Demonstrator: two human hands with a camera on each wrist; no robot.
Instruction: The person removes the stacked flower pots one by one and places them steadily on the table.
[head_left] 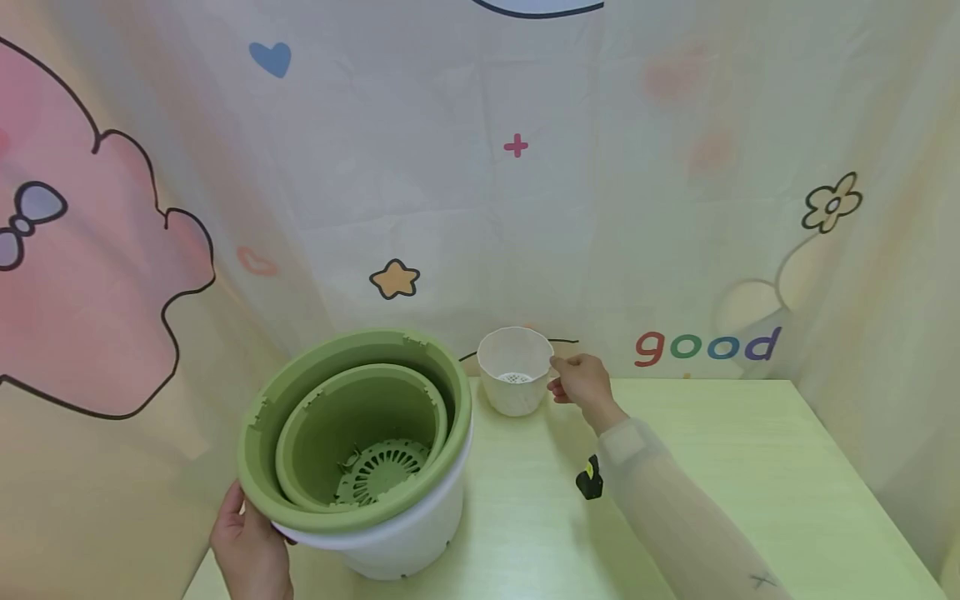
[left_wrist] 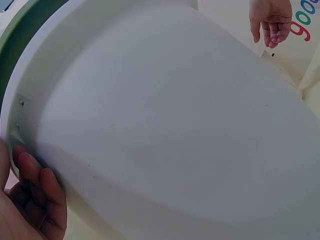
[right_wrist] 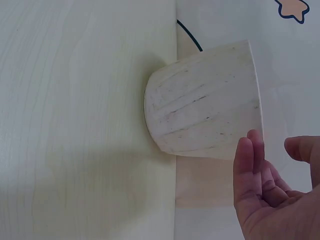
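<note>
A large white plant pot (head_left: 435, 521) with a green liner pot (head_left: 262, 467) stands at the left of the head view, a smaller green pot (head_left: 315, 425) nested inside. My left hand (head_left: 251, 542) grips its rim from the left, thumb on top and fingers curled under the lip, as the left wrist view shows. At the table's back stands a small white pot (head_left: 514, 392) with a perforated bottom, upright. My right hand (head_left: 585, 383) is at its right rim. In the right wrist view the fingertips (right_wrist: 252, 145) reach the rim while the thumb stands apart.
The pale wood-grain table (head_left: 720, 467) meets a printed curtain (head_left: 450, 183) at its back edge. A small black and yellow device (head_left: 590, 479) shows beside the right sleeve (head_left: 667, 500). The large pot fills most of the left wrist view.
</note>
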